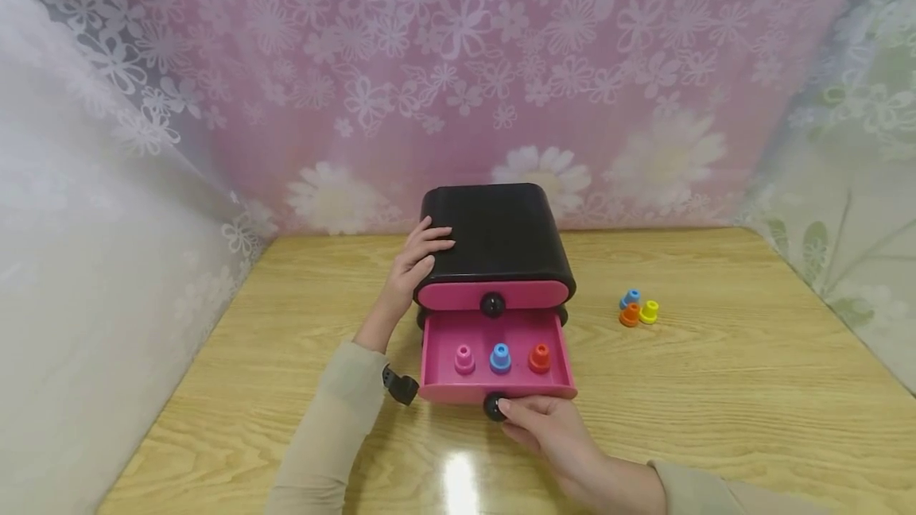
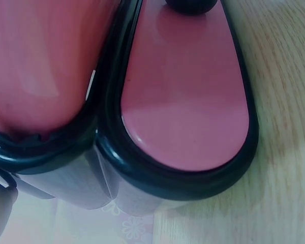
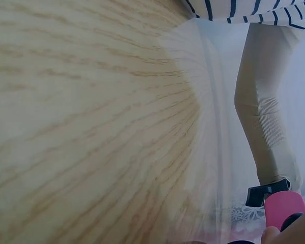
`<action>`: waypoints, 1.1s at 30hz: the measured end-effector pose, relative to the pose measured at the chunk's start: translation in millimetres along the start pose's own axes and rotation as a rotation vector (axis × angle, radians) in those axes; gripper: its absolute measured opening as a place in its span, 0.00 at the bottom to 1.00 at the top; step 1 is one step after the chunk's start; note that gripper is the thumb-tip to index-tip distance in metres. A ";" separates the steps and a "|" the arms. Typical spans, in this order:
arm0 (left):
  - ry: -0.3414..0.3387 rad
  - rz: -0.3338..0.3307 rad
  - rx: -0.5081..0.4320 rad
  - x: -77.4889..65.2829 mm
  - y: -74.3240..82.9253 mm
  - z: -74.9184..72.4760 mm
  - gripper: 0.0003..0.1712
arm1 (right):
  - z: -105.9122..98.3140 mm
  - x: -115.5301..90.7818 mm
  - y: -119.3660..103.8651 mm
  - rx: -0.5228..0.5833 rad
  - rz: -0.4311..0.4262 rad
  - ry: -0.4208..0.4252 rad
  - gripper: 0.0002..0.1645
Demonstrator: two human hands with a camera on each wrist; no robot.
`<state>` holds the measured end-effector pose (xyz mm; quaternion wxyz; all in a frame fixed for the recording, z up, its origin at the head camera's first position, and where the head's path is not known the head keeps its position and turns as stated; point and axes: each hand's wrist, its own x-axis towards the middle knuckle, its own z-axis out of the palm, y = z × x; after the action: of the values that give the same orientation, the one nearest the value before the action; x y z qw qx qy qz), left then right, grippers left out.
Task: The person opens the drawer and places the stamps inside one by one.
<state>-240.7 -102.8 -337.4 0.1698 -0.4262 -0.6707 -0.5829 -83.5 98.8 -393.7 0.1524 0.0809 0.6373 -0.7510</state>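
Observation:
A black cabinet (image 1: 494,233) with two pink drawers stands on the table. Its lower drawer (image 1: 481,393) is pulled out, while the upper drawer (image 1: 451,295) is in. Small cone-shaped pieces stand in a row inside the lower one: pink (image 1: 464,360), blue (image 1: 500,358) and red (image 1: 540,358). My left hand (image 1: 417,257) rests on the cabinet's left side, fingers extended over the top edge. With thumb and fingers, my right hand (image 1: 554,427) pinches the lower drawer's black knob (image 1: 494,407). The right wrist view catches just part of that knob (image 3: 291,220).
Right of the cabinet, three more cone pieces sit close together on the wooden table (image 1: 716,388): blue (image 1: 630,298), orange (image 1: 630,315) and yellow (image 1: 649,311). A flowered curtain (image 1: 458,86) hangs behind. The left wrist carries a black strapped device (image 1: 401,385).

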 end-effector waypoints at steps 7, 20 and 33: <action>0.003 0.003 -0.010 1.0 0.6 -0.2 0.18 | 0.9 1.5 -3.4 0.005 0.004 0.016 0.15; 0.010 0.010 -0.013 2.2 0.6 1.3 0.18 | 3.4 5.7 -4.2 -0.005 -0.038 0.044 0.17; 0.007 -0.018 -0.008 0.9 -0.2 0.6 0.18 | 3.8 17.6 -8.7 -0.022 -0.063 0.085 0.18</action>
<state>-241.2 -101.9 -337.0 0.1649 -0.4187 -0.6715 -0.5887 -102.7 94.1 -390.5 0.1025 0.0908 0.6538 -0.7442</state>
